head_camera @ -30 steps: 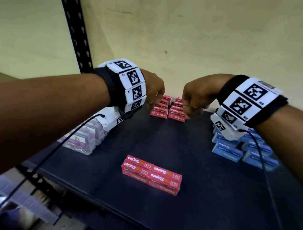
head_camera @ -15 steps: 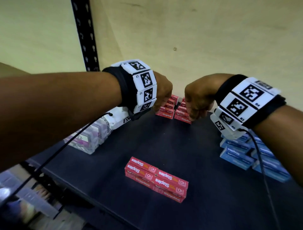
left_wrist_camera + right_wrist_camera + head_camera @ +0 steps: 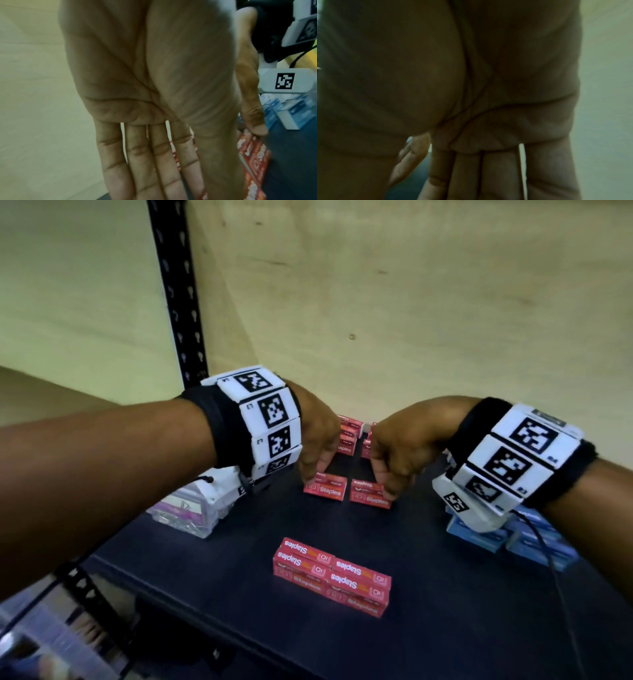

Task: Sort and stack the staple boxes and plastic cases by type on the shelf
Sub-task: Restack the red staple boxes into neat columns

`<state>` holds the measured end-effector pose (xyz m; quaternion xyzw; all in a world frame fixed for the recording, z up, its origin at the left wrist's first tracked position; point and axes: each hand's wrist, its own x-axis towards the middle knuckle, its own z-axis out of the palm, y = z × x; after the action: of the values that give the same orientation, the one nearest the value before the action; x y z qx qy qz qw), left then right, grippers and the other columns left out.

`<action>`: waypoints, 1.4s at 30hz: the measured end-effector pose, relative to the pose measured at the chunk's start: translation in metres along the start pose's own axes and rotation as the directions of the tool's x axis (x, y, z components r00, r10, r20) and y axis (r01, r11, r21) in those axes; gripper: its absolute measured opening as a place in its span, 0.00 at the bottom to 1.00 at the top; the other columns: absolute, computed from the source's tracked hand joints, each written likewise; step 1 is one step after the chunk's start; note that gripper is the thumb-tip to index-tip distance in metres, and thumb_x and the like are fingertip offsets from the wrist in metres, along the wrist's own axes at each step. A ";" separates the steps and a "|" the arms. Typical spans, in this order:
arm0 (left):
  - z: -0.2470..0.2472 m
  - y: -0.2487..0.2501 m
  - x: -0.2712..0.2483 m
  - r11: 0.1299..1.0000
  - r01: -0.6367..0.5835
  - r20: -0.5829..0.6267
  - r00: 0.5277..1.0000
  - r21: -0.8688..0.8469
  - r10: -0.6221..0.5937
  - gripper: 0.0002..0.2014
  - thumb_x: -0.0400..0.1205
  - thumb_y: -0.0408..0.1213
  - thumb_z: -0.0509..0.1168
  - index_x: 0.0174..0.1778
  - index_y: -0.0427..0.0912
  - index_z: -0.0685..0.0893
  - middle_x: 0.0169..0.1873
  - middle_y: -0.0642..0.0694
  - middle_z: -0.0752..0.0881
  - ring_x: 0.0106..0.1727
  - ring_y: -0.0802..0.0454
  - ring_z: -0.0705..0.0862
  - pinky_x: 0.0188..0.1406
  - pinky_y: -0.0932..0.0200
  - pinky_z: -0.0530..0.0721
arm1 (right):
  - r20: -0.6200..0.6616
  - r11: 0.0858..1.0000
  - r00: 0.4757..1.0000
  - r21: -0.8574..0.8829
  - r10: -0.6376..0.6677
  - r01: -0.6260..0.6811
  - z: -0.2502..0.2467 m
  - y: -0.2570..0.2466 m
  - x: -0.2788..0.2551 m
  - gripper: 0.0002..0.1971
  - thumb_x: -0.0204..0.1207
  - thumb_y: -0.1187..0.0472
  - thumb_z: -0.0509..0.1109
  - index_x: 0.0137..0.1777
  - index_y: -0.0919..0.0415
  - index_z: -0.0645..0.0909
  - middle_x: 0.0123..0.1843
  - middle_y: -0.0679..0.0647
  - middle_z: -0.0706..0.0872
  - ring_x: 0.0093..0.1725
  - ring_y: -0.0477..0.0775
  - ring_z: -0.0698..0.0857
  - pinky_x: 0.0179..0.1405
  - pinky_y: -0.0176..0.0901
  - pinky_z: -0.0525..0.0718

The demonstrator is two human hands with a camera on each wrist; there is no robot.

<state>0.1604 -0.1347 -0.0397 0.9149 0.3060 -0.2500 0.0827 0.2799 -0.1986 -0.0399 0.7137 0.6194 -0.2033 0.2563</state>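
Both hands are down at the back of the shelf now — the left hand pinches one red staple box, the right hand has its fingers clamped on the box beside it, just in front of the rear red stack. Risk here, I'd say: two small boxes held only by their ends — a slip, or a knuckle nudging that stack, could topple it.
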 end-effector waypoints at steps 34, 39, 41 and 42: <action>0.049 -0.001 -0.071 0.996 -0.085 0.088 0.992 -0.014 0.086 0.17 0.79 0.36 0.73 0.59 0.59 0.82 0.56 0.57 0.87 0.58 0.58 0.84 0.61 0.54 0.84 | -0.007 0.971 0.971 0.021 -0.238 0.238 0.057 -0.012 -0.068 0.17 0.70 0.53 0.82 0.58 0.42 0.85 0.47 0.36 0.86 0.49 0.38 0.84 0.49 0.36 0.79; 0.049 0.001 -0.071 0.996 -0.088 0.100 0.991 -0.011 0.088 0.17 0.79 0.37 0.72 0.59 0.61 0.81 0.56 0.57 0.86 0.58 0.58 0.84 0.60 0.55 0.84 | -0.012 0.968 0.968 0.010 -0.250 0.250 0.056 -0.013 -0.067 0.17 0.70 0.55 0.82 0.58 0.42 0.85 0.44 0.34 0.85 0.46 0.35 0.82 0.43 0.33 0.76; 0.049 0.001 -0.071 0.996 -0.090 0.097 0.991 -0.006 0.090 0.17 0.79 0.39 0.72 0.60 0.62 0.81 0.57 0.56 0.86 0.59 0.59 0.84 0.61 0.54 0.83 | -0.011 0.966 0.966 -0.001 -0.258 0.258 0.056 -0.014 -0.067 0.18 0.71 0.55 0.81 0.59 0.41 0.84 0.46 0.35 0.85 0.47 0.37 0.83 0.45 0.35 0.77; 0.049 0.001 -0.070 0.996 -0.092 0.097 0.991 -0.004 0.092 0.17 0.80 0.39 0.72 0.60 0.62 0.81 0.57 0.56 0.86 0.60 0.59 0.83 0.62 0.54 0.82 | -0.010 0.965 0.965 -0.007 -0.261 0.260 0.056 -0.015 -0.066 0.18 0.71 0.54 0.81 0.59 0.41 0.84 0.46 0.36 0.85 0.47 0.37 0.83 0.46 0.36 0.79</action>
<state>0.0928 -0.1873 -0.0462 0.9148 0.2592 -0.2902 0.1086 0.2565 -0.2834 -0.0454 0.6264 0.7097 -0.2295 0.2263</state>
